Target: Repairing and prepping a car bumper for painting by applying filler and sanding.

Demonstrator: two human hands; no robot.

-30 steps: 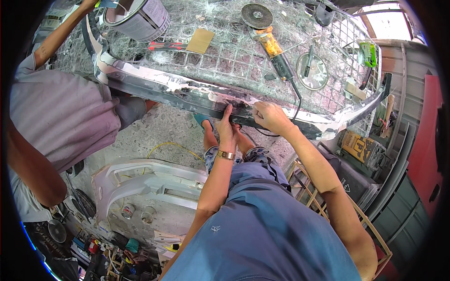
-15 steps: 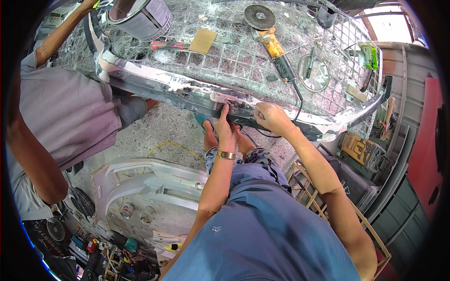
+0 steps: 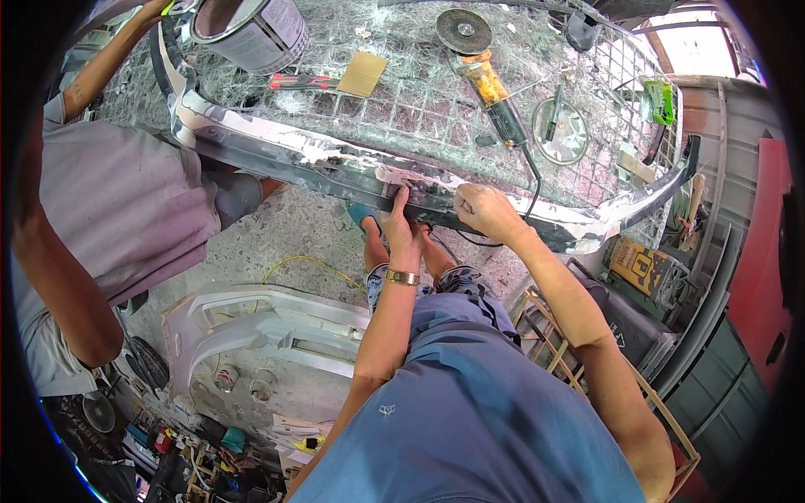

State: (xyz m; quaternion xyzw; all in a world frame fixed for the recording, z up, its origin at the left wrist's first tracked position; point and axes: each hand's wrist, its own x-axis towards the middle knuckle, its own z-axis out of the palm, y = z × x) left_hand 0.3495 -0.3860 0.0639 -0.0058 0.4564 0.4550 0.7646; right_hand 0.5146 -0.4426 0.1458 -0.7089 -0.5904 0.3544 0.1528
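Note:
A long black bumper lip (image 3: 289, 165), patched along its top with white and pinkish filler, runs along the near edge of a mesh-topped bench. My left hand (image 3: 403, 228) grips its lower edge near the middle, thumb laid up over the front face and fingers hidden underneath. Just to the right, my right hand (image 3: 486, 211) is curled closed against the lip's upper part. Whatever its fingers may pinch is hidden from view. Between the hands, a dark patch of the lip shows beside the filler.
On the mesh bench lie an angle grinder (image 3: 490, 88) with its cord, a tan square sheet (image 3: 363, 74), a red-handled tool (image 3: 302, 81), a round disc (image 3: 562, 132) and a large can (image 3: 256, 38). A co-worker (image 3: 126, 193) stands at left. Behind me, a pale bumper (image 3: 251, 314) rests on the floor.
Both my hands keep almost the same places on the lip. At the upper left, the co-worker's hand has shifted slightly to the left.

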